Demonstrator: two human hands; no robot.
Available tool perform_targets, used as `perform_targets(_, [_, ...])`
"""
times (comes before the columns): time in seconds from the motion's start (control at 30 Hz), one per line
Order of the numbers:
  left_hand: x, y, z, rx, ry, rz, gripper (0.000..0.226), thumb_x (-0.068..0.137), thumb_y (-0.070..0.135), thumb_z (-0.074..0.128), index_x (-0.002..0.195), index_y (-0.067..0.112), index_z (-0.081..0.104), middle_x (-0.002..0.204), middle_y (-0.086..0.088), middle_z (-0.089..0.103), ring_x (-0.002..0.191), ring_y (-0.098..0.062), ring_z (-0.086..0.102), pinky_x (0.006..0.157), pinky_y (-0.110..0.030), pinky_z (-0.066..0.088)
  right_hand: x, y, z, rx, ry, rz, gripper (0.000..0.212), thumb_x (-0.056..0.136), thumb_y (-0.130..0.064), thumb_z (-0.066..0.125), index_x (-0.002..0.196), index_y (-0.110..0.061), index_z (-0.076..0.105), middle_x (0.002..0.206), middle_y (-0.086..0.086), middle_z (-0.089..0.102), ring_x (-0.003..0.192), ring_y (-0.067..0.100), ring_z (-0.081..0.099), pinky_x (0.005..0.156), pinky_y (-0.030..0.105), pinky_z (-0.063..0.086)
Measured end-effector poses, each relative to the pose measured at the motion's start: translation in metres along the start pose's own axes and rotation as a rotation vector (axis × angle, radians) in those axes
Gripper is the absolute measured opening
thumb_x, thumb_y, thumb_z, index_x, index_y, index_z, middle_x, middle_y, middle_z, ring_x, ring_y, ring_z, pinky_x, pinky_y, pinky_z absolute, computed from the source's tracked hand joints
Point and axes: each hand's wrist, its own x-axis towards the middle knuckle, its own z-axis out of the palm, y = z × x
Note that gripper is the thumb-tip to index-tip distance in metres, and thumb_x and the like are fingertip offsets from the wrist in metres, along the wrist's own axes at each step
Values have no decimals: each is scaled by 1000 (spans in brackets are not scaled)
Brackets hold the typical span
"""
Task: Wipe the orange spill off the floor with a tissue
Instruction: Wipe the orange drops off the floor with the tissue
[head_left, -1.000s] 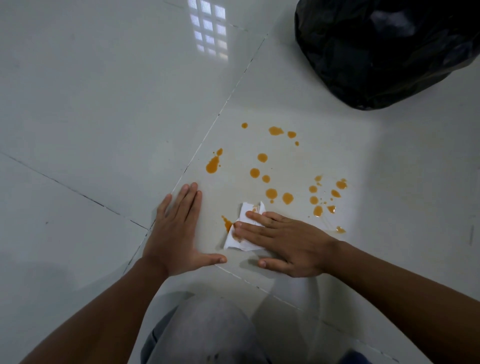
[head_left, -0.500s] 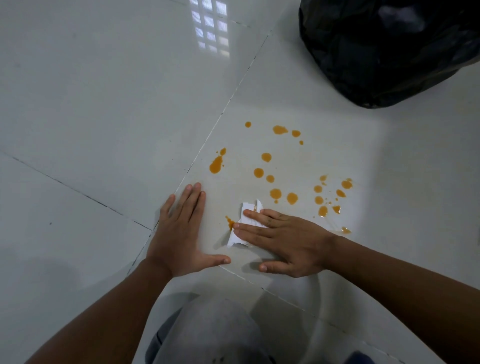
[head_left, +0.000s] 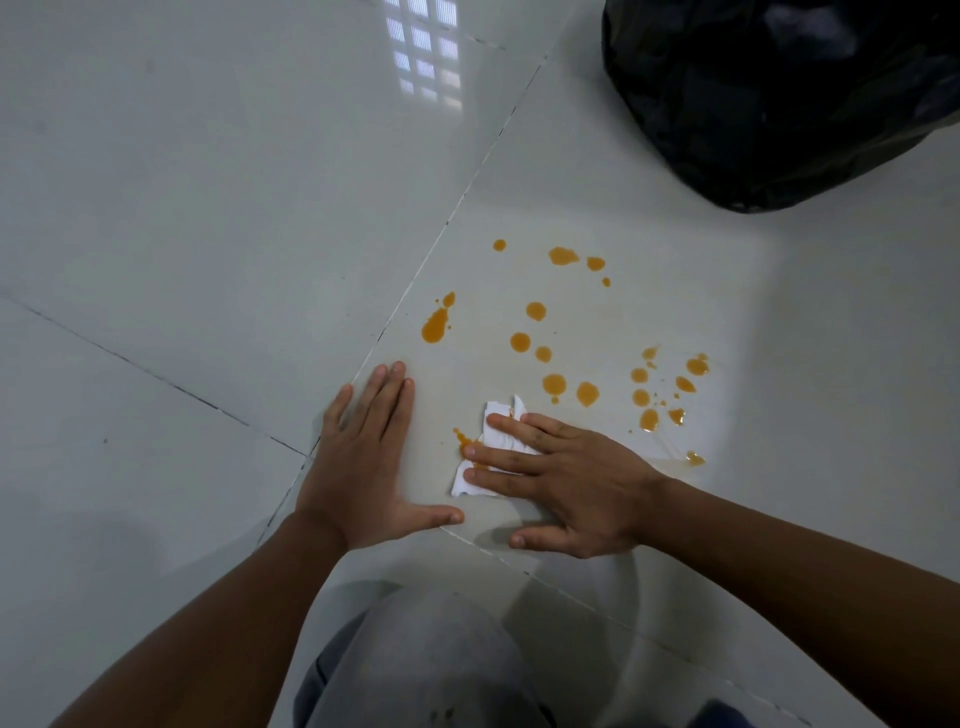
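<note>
White tiled floor (head_left: 218, 218), glossy, crossed by thin grout lines. Right hand (head_left: 566, 483): flat, palm down, fingers straight and slightly spread, pressing a small white tissue (head_left: 480, 457) onto the tile; thumb stretched out along the floor toward 6 o'clock. The tissue is crumpled, stained orange at its edges, mostly covered by the fingers, with its far corners showing at 12 o'clock of the fingertips. Left hand (head_left: 363, 462): flat on the floor at 9 o'clock of the tissue, fingers straight and close together, thumb extended toward the right hand, holding nothing. Orange spill (head_left: 555, 383): many separate drops scattered from 11 to 3 o'clock of the tissue; one small smear touches the tissue's left edge under the right fingertips. Black bag (head_left: 779, 98): at 1 o'clock, well apart from the spill. Grey-clad knee (head_left: 415, 660): at 6 o'clock, between the forearms.
</note>
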Motion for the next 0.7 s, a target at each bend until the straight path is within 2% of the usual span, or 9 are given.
perform_targets(0.37, [0,0,0,12,31,13,142,60,103,39,157,0,23,169,-15,15,157,-30,14,123,-57,20,21,-8,-2,-8,16,167,79,98,-72,21,161,-27,7,169,-8,1,155,20,-10,126,46,8])
perform_targets(0.5, [0,1,0,17,22,11,142,60,103,38,157,1,21,169,-15,15,157,-30,13,123,-58,21,29,-3,-11,-24,30,214,80,97,-72,20,161,-25,9,169,-5,4,156,22,-4,125,46,8])
perform_targets(0.7, [-1,0,1,-7,28,7,143,59,103,40,158,3,17,170,-13,13,158,-27,10,124,-56,19,31,2,-15,48,36,213,78,99,-70,20,161,-24,9,169,-6,2,155,20,-9,126,43,1])
